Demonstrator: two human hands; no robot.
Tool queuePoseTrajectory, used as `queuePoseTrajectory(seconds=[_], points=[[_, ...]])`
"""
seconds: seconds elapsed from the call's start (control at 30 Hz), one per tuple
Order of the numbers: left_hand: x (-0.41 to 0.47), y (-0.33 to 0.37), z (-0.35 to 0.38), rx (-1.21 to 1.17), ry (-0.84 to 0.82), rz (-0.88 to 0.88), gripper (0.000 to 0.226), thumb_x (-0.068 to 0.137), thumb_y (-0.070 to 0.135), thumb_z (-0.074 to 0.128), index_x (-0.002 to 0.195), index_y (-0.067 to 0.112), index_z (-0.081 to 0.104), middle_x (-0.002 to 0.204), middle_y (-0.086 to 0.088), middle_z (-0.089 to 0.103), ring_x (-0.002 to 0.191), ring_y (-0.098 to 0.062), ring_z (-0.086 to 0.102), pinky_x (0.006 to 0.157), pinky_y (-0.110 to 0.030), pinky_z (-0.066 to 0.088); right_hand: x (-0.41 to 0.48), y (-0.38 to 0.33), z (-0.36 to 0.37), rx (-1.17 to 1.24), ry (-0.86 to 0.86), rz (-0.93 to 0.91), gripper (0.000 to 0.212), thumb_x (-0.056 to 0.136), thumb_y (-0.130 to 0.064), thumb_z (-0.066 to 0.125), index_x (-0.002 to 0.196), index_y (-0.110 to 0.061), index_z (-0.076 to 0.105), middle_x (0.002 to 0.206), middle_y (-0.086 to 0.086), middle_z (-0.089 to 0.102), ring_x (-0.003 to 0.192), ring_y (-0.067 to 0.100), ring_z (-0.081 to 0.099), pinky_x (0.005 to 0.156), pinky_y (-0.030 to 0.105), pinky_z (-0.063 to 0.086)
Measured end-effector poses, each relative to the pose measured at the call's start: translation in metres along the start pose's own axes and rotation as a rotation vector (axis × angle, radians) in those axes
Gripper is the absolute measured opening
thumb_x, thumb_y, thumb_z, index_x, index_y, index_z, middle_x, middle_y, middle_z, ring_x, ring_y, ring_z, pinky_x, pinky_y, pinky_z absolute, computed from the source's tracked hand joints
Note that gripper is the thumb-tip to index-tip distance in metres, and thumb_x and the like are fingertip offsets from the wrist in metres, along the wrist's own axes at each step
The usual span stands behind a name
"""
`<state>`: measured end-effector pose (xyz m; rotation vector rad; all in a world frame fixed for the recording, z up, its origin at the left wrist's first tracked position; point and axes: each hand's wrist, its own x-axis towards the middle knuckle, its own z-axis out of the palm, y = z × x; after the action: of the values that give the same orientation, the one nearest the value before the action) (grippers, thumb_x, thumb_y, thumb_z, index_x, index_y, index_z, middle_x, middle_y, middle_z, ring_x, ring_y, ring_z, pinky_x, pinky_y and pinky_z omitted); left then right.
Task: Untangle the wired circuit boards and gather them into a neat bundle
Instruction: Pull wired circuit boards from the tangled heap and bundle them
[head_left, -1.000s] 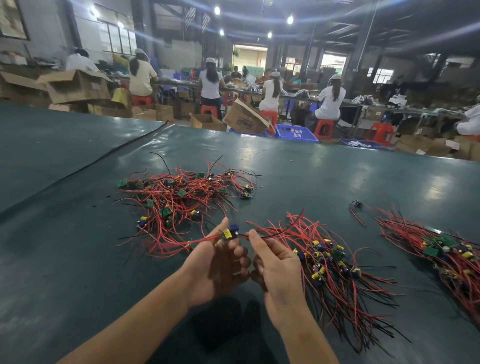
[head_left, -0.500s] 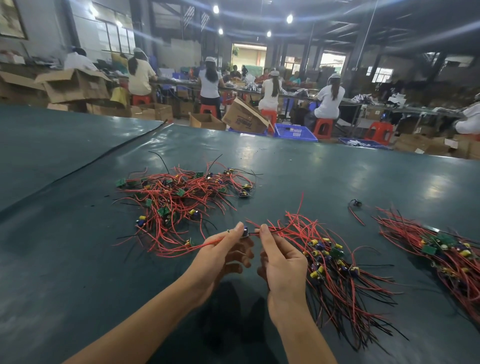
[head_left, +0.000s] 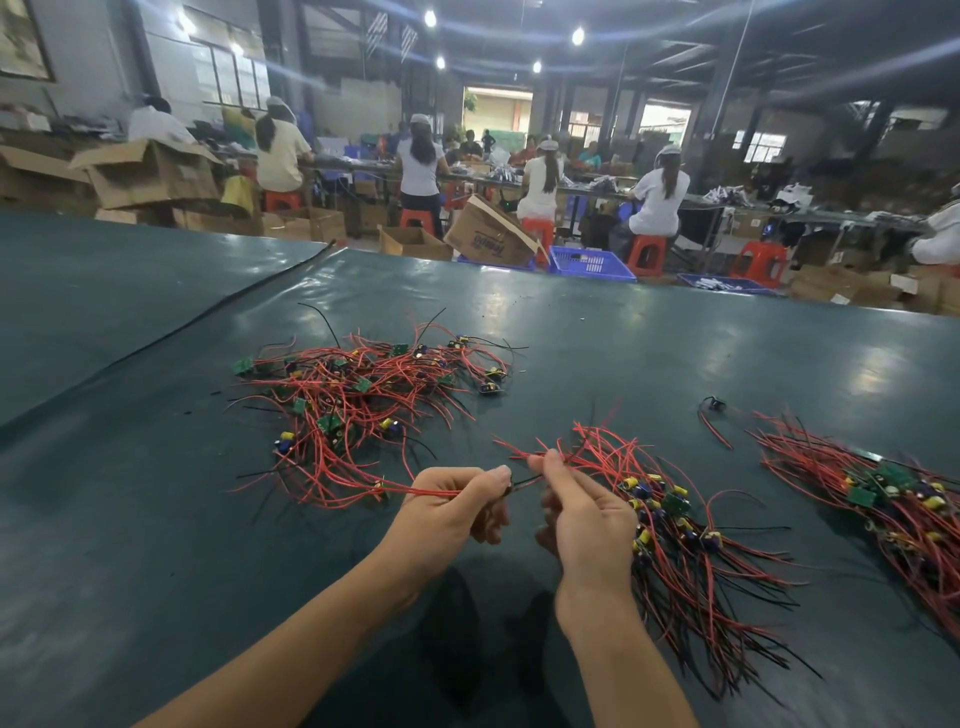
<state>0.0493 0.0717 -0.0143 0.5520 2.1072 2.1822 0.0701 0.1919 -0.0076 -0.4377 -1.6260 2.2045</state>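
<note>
Beyond our dark green table (head_left: 649, 343), we see workers (head_left: 660, 195) seated on red stools (head_left: 647, 254), open cardboard boxes (head_left: 150, 176), a blue crate (head_left: 589, 262), and a blue tray (head_left: 727, 284) holding perhaps white parts.

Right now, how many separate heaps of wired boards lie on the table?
3: the left heap, the middle heap by the right hand, the right heap. A lone stray board lies apart.

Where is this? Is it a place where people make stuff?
Most likely a factory floor for electronics assembly. Piles of wired circuit boards lie on a wide green table, workers sit in a row on red stools, and open cardboard boxes stand about.
</note>
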Motion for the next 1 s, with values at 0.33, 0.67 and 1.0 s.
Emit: queuePoseTrajectory(seconds=[0.33,0.67,1.0], points=[[0.0,0.007,-0.01,-0.035,-0.012,0.052,0.038,0.079,0.041,0.063,0.049,0.018,0.064,0.053,-0.003,0.058,0.048,-0.014,0.053,0.053,-0.022,0.044,0.023,-0.014,-0.028,0.255,0.224,0.028,0.021,0.09,-0.023,0.07,0.072,-0.013,0.075,0.052,-0.008,0.049,0.036,0.003,0.031,0.033,0.015,0.026],[-0.001,0.006,-0.007,0.002,-0.024,0.061,0.041,0.083,0.038,0.058,0.064,0.003,0.065,0.057,-0.008,0.06,0.053,-0.017,0.054,0.055,-0.023,0.044,-0.008,0.006,0.007,-0.063,-0.196,-0.021,0.026,0.088,-0.033,0.07,0.067,-0.019,0.078,0.065,0.003,0.07,0.062,0.02,0.062,0.068,0.036,0.054],[0.002,0.007,-0.013,-0.043,-0.021,-0.046,0.038,0.082,0.039,0.061,0.051,0.016,0.065,0.055,-0.004,0.059,0.05,-0.015,0.053,0.055,-0.022,0.045,0.015,-0.013,-0.021,0.183,0.151,0.013,0.032,0.093,-0.024,0.066,0.063,-0.023,0.079,0.05,-0.01,0.05,0.037,0.001,0.032,0.035,0.015,0.027]])
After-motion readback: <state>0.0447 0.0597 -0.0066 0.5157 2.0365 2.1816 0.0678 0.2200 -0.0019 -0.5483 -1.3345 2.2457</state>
